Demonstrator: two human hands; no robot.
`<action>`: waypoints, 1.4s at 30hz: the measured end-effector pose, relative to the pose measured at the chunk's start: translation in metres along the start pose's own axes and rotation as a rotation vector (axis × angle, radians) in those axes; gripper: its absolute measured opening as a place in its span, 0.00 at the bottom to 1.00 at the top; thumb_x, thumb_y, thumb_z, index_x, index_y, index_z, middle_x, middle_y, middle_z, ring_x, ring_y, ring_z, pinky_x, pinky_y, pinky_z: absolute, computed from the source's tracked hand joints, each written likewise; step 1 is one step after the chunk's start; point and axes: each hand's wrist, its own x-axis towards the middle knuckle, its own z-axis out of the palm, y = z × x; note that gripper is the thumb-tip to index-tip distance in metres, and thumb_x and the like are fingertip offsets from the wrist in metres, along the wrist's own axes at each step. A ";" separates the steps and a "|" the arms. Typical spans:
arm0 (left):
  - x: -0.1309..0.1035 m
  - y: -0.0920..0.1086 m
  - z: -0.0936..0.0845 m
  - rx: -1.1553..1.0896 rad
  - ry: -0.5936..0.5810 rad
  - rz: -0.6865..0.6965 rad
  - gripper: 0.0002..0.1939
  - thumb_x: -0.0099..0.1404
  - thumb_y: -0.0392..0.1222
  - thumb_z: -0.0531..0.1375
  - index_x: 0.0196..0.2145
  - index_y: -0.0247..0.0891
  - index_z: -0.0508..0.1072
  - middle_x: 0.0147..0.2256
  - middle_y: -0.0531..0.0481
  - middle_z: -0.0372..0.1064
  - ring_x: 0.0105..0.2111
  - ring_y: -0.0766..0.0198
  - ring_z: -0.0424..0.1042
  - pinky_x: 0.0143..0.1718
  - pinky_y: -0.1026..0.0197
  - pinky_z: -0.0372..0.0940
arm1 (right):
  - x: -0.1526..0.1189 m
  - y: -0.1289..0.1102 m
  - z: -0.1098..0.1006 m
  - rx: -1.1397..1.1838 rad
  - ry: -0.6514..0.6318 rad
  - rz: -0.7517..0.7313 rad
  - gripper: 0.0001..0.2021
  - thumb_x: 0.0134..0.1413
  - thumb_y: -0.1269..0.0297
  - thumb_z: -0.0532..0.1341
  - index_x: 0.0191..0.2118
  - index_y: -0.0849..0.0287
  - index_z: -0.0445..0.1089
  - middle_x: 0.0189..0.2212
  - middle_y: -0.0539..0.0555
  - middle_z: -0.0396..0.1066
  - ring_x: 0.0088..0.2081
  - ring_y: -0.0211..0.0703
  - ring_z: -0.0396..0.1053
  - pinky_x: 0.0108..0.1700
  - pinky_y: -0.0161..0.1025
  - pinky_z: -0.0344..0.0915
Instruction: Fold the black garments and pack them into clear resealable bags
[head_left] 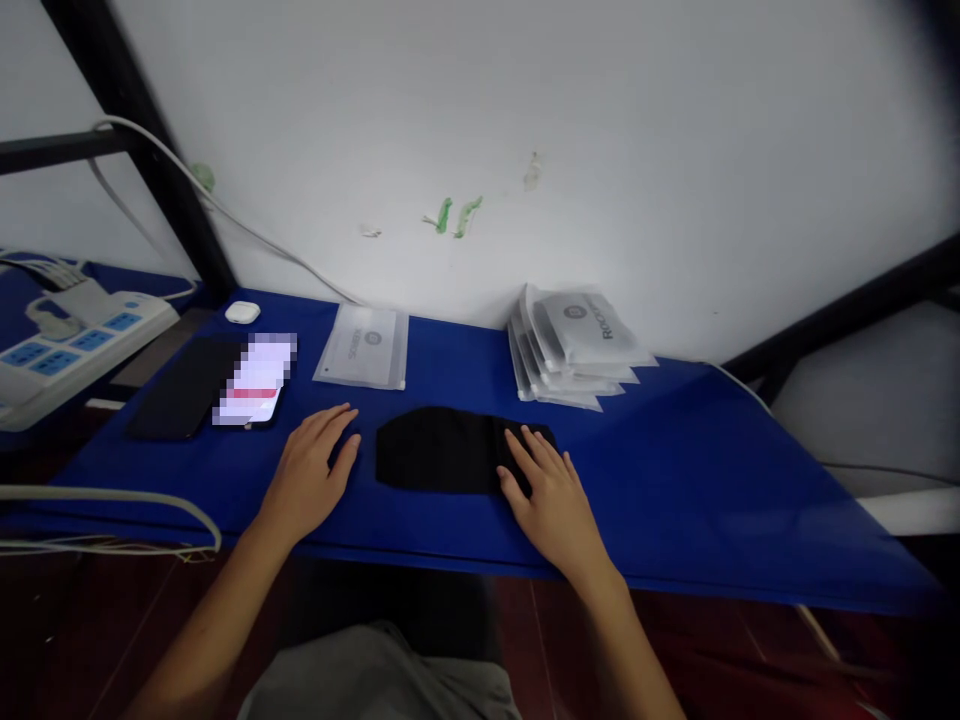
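A flat black cloth piece (pixel 439 450) lies lengthwise across the blue table in front of me. My right hand (pixel 547 490) rests on its right end, fingers spread. To the left of the cloth, my left hand (pixel 311 475) is over the table with fingers apart and nothing in it. Behind the cloth on the left lies a single frosted zip bag (pixel 367 345) with a printed logo. Several similar bags (pixel 574 340) are stacked in a fanned pile at the back right, against the wall.
At the left are a lit phone (pixel 259 380), a dark flat device (pixel 187 390) and a white earphone case (pixel 242 312). A power strip (pixel 82 345) stands at the far left. A white cable (pixel 277 248) runs along the wall; black frame bars (pixel 142 140) rise beside the table.
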 end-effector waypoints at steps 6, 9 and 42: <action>0.000 0.000 0.000 0.010 -0.021 -0.003 0.19 0.69 0.47 0.49 0.53 0.40 0.68 0.54 0.44 0.68 0.56 0.53 0.64 0.58 0.43 0.59 | -0.004 0.007 -0.001 0.060 -0.025 0.011 0.26 0.63 0.52 0.50 0.63 0.54 0.57 0.64 0.59 0.55 0.66 0.55 0.49 0.63 0.64 0.49; -0.001 0.000 0.000 0.015 -0.030 -0.002 0.19 0.70 0.47 0.49 0.53 0.40 0.68 0.54 0.44 0.67 0.56 0.54 0.63 0.58 0.44 0.59 | -0.004 0.008 -0.005 0.127 -0.042 0.020 0.27 0.63 0.50 0.50 0.63 0.55 0.58 0.64 0.60 0.55 0.66 0.55 0.49 0.63 0.64 0.47; 0.000 -0.002 0.001 -0.003 0.002 0.007 0.19 0.68 0.47 0.50 0.51 0.37 0.70 0.52 0.41 0.69 0.55 0.53 0.65 0.57 0.45 0.60 | -0.001 -0.001 -0.020 0.218 0.143 0.576 0.14 0.49 0.51 0.58 0.34 0.56 0.65 0.29 0.56 0.72 0.32 0.51 0.69 0.30 0.41 0.58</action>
